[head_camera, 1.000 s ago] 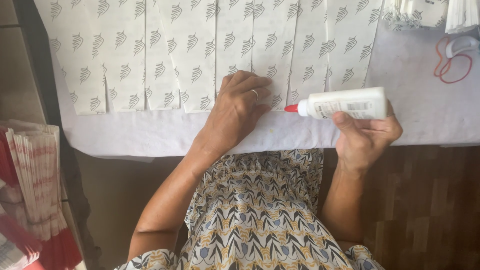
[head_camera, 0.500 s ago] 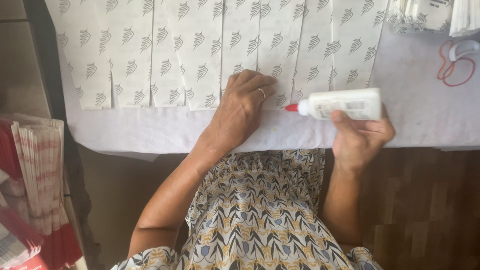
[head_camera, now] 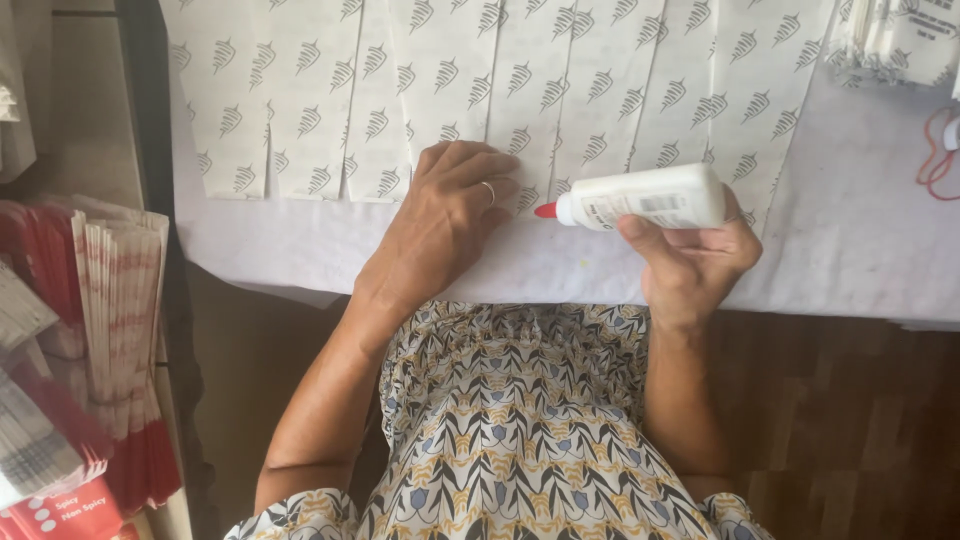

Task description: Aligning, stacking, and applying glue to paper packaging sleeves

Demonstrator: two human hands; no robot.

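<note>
Since a moment ago little has shifted; bottle nozzle holds close to my left fingers. Left hand (head_camera: 450,220) flat, fingers spread, pinning the paper sheets (head_camera: 600,90) to the table (head_camera: 860,250) so they stay put. Right hand (head_camera: 695,255) wrapped closed round the glue bottle (head_camera: 650,197), lying sideways, red tip toward the sheet edge, possibly just clear of it. Red-and-white bags (head_camera: 110,300) stacked at left.

The white glue bottle (head_camera: 648,196) with a red tip lies almost horizontal in the air, its tip pointing left, just above the table edge. The white paper sheets (head_camera: 470,80) with grey leaf prints lie flat in an overlapping row on the white table cover.
</note>
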